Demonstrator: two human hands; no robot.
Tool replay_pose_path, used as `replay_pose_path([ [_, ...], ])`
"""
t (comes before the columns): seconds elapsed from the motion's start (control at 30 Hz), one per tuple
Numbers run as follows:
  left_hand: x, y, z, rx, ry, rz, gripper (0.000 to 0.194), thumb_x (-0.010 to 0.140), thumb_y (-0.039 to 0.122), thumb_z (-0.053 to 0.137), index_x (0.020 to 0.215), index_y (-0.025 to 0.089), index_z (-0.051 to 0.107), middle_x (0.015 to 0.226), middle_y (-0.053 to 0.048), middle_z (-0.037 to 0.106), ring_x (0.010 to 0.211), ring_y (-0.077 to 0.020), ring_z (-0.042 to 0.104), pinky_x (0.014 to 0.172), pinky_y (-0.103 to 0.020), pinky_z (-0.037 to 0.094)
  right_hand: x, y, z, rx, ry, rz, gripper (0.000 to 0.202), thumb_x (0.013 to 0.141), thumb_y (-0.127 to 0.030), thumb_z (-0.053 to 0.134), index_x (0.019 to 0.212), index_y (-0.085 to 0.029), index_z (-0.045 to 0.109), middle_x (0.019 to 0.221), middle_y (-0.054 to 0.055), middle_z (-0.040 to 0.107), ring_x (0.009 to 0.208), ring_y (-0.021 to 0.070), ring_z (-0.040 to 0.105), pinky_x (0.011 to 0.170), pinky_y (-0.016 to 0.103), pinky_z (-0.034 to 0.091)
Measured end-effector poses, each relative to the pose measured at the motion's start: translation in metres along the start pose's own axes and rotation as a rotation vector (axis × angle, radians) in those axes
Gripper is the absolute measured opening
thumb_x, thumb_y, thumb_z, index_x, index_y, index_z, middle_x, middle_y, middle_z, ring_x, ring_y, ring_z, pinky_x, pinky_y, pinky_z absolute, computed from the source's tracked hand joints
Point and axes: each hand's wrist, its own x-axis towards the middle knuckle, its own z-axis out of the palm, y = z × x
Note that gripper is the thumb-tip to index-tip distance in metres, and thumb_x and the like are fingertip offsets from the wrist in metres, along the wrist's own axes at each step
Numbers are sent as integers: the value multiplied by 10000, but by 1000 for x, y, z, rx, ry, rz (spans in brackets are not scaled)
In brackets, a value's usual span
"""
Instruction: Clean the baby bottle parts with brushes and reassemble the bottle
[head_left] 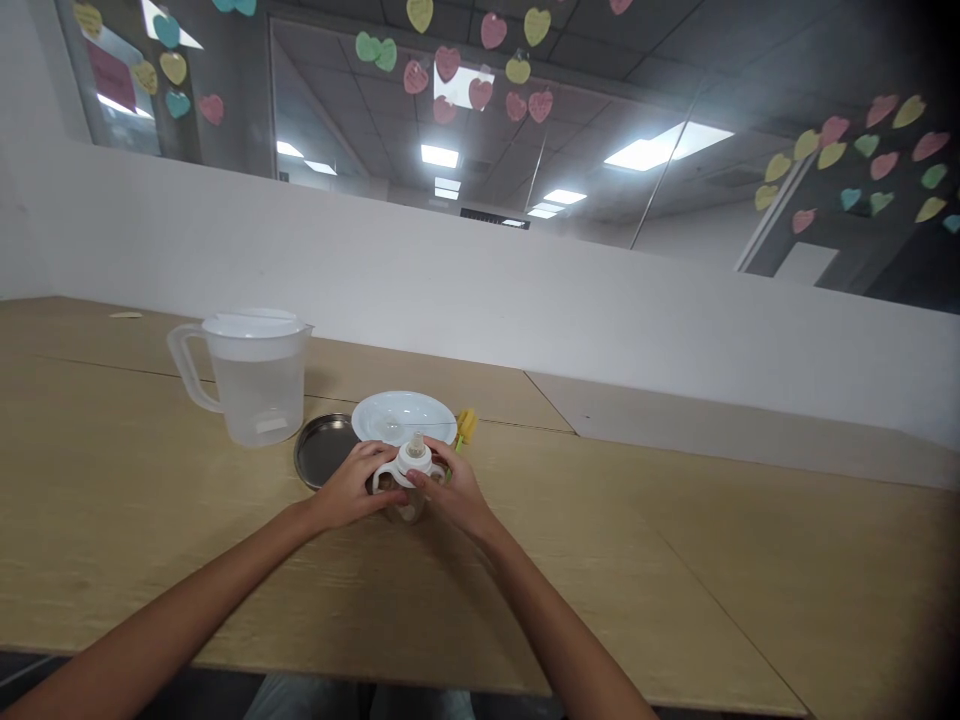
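A baby bottle (410, 510) stands upright in front of me, with a clear body, a white collar with two side handles, and a pale teat on top. My left hand (358, 488) wraps round its left side by the handle, thumb across the front of the body. On the other side, my right hand (455, 490) grips the white collar near the right handle, its thumb at the front. Fingers cover much of the bottle's body. Just behind the bottle sits a white bowl (442, 428) with a clear, rounded item in it.
A round metal tray (322, 455) lies left of the bowl. Farther left stands a lidded clear pitcher (259, 390) holding water. A yellow-headed brush (466, 427) with a green handle lies right of the bowl. The wooden table (637, 560) meets a white wall behind.
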Motion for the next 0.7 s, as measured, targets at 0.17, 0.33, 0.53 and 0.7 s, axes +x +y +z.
replay_pose_path([
  [0.17,0,-1,0,-5,1,-7,513,800,548,560,1199,226,544,1168,-54,575,1102,-219,475,976,-345,340,-2,-4,-4,-7,-49,-87,456,776,-413,617,1175,-208,536,1190,76,560,1092,222,524,926,368,429],
  [0.33,1,-1,-1,0,-16,13,523,812,553,536,1227,235,539,1178,-63,567,1112,-222,469,986,-349,336,0,-3,1,-147,19,-139,465,714,-378,680,1118,-202,532,1132,74,560,1027,206,533,919,360,417],
  [0.53,0,0,0,-7,-30,-14,552,804,568,535,1238,228,531,1194,-79,549,1140,-232,445,1004,-364,332,-1,-4,-5,-65,-46,-101,421,800,-398,592,1168,-202,535,1186,81,556,1087,218,517,941,365,403],
  [0.7,1,1,-1,-13,-24,-23,554,808,562,535,1244,221,528,1190,-82,544,1135,-236,443,1001,-380,340,-2,-5,-3,-142,-57,-166,465,782,-410,627,1187,-210,518,1191,80,542,1108,226,494,953,374,391],
])
